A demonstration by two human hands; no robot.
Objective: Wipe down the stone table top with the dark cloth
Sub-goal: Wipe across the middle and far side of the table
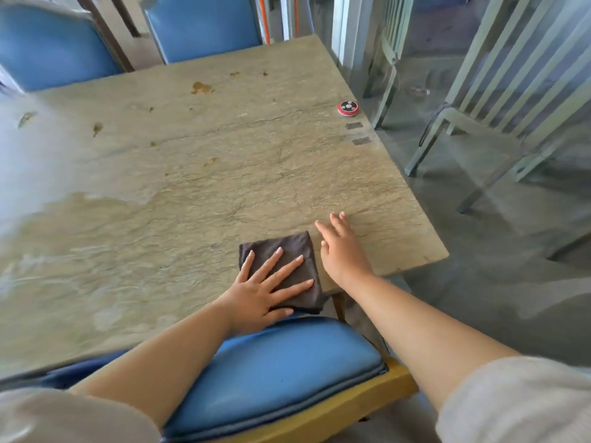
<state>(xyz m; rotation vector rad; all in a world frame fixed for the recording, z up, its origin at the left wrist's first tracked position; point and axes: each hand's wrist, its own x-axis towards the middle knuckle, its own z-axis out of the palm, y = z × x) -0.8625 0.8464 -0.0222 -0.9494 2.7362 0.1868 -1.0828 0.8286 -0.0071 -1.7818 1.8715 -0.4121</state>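
We press our left hand (259, 292), fingers spread flat, on the folded dark cloth (289, 257) at the near edge of the stone table top (198, 161). Our right hand (342, 247) lies just beside the cloth, fingers straight and released on bare stone. Brown stains (201, 87) dot the far side; pale wet streaks mark the left. A red call button (347, 108) sits by the right edge. Blue padded chairs (281, 372) ring the table, and pale slatted chairs (499, 100) stand on the grey floor.
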